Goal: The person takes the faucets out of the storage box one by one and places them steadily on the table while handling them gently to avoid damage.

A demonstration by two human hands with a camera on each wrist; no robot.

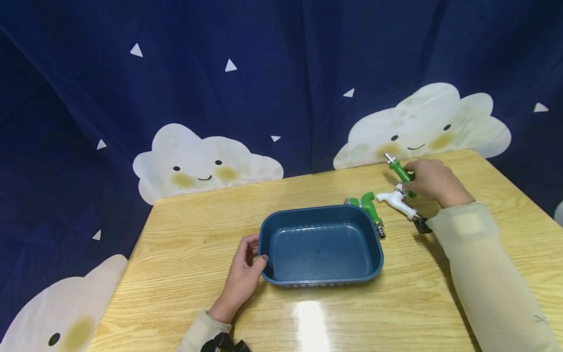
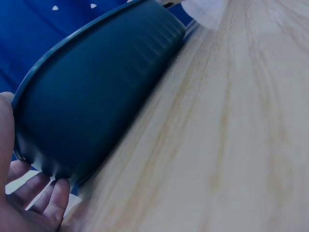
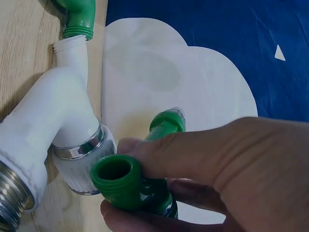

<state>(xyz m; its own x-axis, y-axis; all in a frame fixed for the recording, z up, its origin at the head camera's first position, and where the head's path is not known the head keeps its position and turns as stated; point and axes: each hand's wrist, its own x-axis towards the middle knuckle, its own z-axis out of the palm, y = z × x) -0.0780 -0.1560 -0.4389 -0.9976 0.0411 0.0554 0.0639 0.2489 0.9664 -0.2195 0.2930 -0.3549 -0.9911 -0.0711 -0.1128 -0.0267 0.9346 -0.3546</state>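
A dark blue plastic basin (image 1: 317, 254) sits on the wooden table with nothing in it. My left hand (image 1: 243, 274) grips its left end, thumb over the rim and fingers along the outer wall, as the left wrist view also shows. Between thumb and fingers, my right hand (image 1: 435, 183) holds a green faucet (image 1: 400, 171) whose metal end points up and left. Close under that hand lies a white faucet (image 1: 397, 201) with a chrome collar. Another green faucet (image 1: 370, 208) lies against the basin's far right corner, partly hidden behind its rim.
The pale wooden table (image 1: 193, 220) reaches back to a dark blue curtain (image 1: 264, 98) printed with clouds and triangles. A black piece (image 1: 422, 225) is at the lower end of the white faucet, beside the right sleeve.
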